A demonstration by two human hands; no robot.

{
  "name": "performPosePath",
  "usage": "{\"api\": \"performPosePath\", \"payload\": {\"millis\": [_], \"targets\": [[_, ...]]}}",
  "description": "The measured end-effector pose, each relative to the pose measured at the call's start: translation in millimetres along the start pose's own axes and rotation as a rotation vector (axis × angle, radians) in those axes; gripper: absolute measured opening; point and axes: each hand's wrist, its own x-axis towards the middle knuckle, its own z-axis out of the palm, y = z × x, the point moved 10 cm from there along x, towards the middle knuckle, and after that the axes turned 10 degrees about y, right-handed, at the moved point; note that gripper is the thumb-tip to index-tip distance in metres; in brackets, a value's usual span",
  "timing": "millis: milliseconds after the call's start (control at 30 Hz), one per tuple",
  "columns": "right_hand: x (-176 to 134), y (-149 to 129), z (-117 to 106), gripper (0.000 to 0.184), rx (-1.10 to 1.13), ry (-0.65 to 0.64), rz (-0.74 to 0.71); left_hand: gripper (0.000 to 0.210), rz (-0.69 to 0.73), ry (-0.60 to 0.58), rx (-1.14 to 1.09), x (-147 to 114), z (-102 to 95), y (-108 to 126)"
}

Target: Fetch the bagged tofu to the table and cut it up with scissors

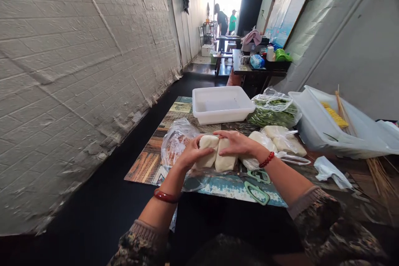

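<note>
Two thick cream-white blocks with rounded edges, probably tofu, stand side by side over a clear plastic bag. My left hand (pixel 195 151) is closed around the left block (pixel 207 149), its thumb across the near face. The right block (pixel 226 158) is gripped by my right hand (pixel 235 143), with the thumb in front and the fingers over the top. The blocks touch or nearly touch each other. Close to my left hand lies a crumpled clear plastic bag (pixel 174 141). Green-handled scissors (pixel 257 191) rest below my right wrist.
Beyond the blocks stands a white plastic tub (pixel 222 114) on the wood-patterned table (pixel 141 166). To its right are a bag of green vegetables (pixel 274 112), bagged pale blocks (pixel 285 139) and a large white bin (pixel 314 133) with sticks. Two people are near the far doorway.
</note>
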Motion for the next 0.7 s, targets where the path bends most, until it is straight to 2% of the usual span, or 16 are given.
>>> {"api": "performPosePath", "payload": {"millis": [200,300,533,700], "targets": [[4,7,2,0.058,-0.031,0.081,0.057,0.044,0.033,0.11,0.004,-3,-4.2,-2],[6,14,3,0.051,-0.021,0.104,0.078,0.045,-0.003,0.155,-0.092,-5,-4.7,-11],[7,20,0,0.047,0.05,0.094,0.112,0.05,-0.114,0.181,-0.36,-8,1.0,-25],[7,18,-3,0.042,0.081,0.082,0.13,0.051,-0.167,0.183,-0.406,-9,5.2,-27]]}}
